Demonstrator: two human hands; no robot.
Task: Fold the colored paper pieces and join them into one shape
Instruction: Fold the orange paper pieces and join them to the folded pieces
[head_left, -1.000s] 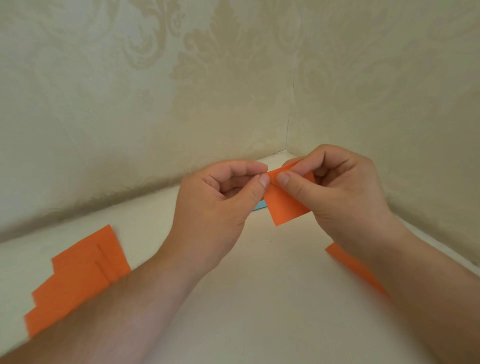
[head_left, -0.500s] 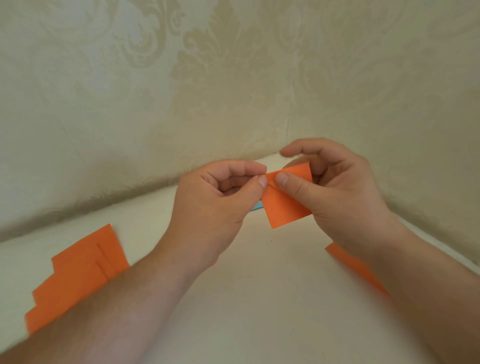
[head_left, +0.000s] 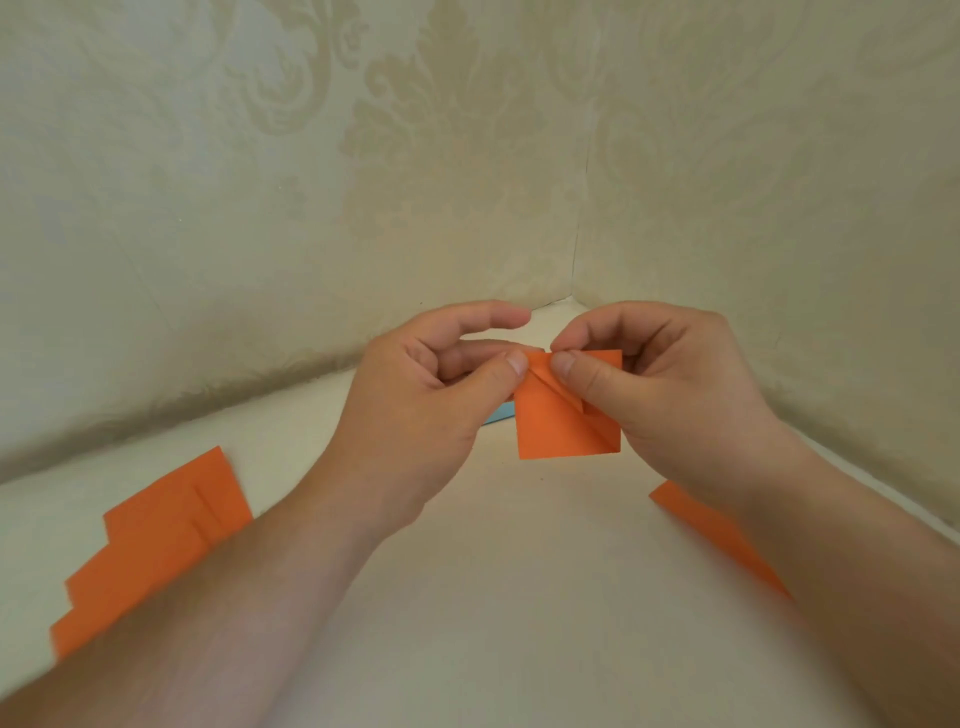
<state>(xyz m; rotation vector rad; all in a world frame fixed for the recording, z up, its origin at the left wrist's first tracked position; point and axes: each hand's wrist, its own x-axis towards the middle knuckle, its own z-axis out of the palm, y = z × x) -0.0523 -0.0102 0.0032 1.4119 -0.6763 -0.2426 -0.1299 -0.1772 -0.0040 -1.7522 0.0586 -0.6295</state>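
Left hand (head_left: 415, 410) and right hand (head_left: 675, 400) — thumb and fingers pinching top edge of orange paper square (head_left: 561, 431); blue scrap (head_left: 500, 414) behind left thumb.

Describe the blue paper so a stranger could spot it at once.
Start at the corner where the two patterned walls meet the pale tabletop. Just in front, both hands, left and right, pinch an orange square. The blue paper peeks out between them, the only piece not orange.
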